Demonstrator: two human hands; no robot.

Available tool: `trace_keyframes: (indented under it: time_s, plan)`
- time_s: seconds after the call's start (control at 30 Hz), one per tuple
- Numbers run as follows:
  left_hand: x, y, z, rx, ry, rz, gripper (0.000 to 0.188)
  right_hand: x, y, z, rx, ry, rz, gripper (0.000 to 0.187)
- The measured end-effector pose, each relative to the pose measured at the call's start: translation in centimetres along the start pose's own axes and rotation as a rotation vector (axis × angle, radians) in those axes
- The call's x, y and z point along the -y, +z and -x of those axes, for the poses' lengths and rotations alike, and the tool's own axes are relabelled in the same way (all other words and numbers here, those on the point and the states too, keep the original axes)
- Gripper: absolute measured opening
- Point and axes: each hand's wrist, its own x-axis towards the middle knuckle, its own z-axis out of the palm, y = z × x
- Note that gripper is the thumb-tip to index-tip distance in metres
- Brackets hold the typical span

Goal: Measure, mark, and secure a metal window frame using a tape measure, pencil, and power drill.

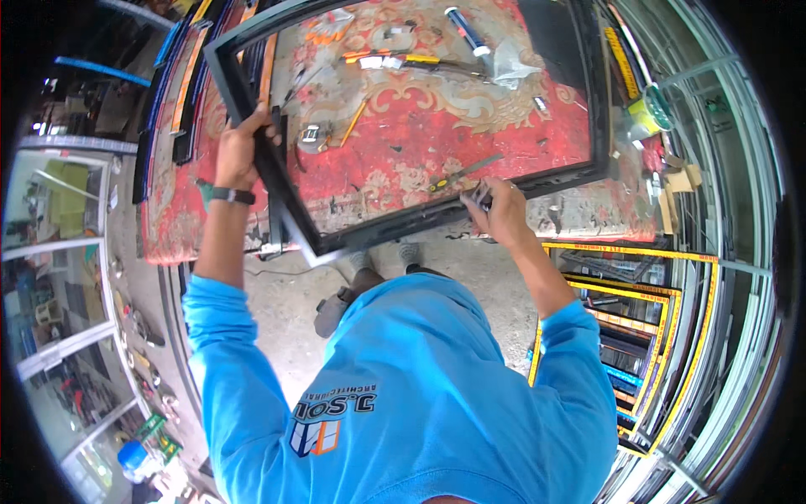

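Note:
A black rectangular frame [395,228] is held tilted over the near edge of a work table, its near corner sticking out past the edge. My left hand [238,155] is closed around the frame's left side. On the near side of the frame, my right hand [506,216] pinches a small dark piece against the rail; its kind is hard to make out. Just beyond those fingers lies a flat-bladed tool [445,181] with a yellow and black handle. A tape measure [313,134] and a yellow pencil [354,123] rest on the table, seen through the frame.
The table wears a worn red patterned cover [537,139]. Farther back lie an orange glove [329,30], a blue tube [466,31] and clear plastic [512,64]. Long bars [189,80] line the left. Yellow-edged frames [714,311] stand at right; glazed panels [54,260] at left.

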Motion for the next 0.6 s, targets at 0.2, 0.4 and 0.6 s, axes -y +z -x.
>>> trace_keyframes:
  time_s: [0.2, 0.4, 0.6]
  plan:
    - [7.1, -0.6, -0.2, 0.167, 0.389, -0.083, 0.025, -1.8, 8.8, 2.6, 0.224, 0.399, -0.14, 0.062]
    - [8.4, -3.6, 1.0, 0.27, 0.456, -0.075, 0.026, -4.3, 11.6, -2.6, 0.317, 0.449, 0.019, 0.072]
    - [8.6, -4.6, 2.9, 0.18, 0.491, -0.189, 0.03, -1.6, 10.3, -6.4, 0.314, 0.361, -0.369, 0.102]
